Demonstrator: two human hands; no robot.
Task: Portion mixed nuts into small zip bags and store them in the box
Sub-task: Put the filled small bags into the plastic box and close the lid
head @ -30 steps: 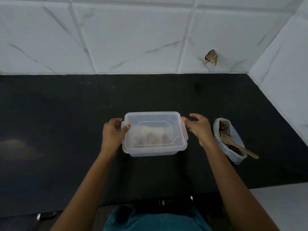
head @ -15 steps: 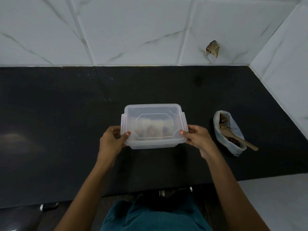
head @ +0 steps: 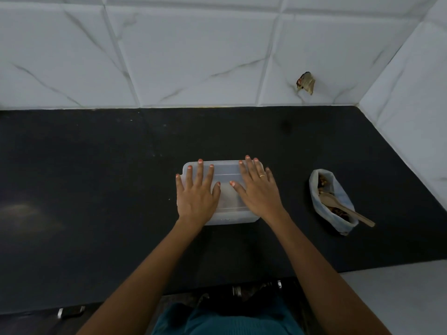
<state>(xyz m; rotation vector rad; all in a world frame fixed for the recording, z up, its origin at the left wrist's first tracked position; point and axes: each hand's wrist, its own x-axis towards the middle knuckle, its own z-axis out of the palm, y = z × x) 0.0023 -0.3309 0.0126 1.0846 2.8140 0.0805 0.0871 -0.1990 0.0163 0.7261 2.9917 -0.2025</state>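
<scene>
Moved since half a second ago: both hands off the box's short ends and up onto the lid, now flat with fingers spread. Left hand point(head: 197, 197) palm-down on the left half of the translucent rectangular plastic storage box point(head: 227, 199), right hand point(head: 260, 193) with a thin ring palm-down on the right half; neither clenched nor gripping, just bearing on the lid. Box resting on the black stone countertop point(head: 96, 177), mid-counter, contents hidden under hands and cloudy lid. Step in hand, at a guess: pressing the lid home, so storing stage, near the end. Next move probably needs even downward pressure, then the side latches snapped; latch state unreadable here. Well to the right, an open clear plastic bag of mixed nuts point(head: 332, 201) with a wooden spoon point(head: 343, 209) lying in it, handle poking out toward the front. Beyond, white marble-look tiled wall point(head: 193, 56)
</scene>
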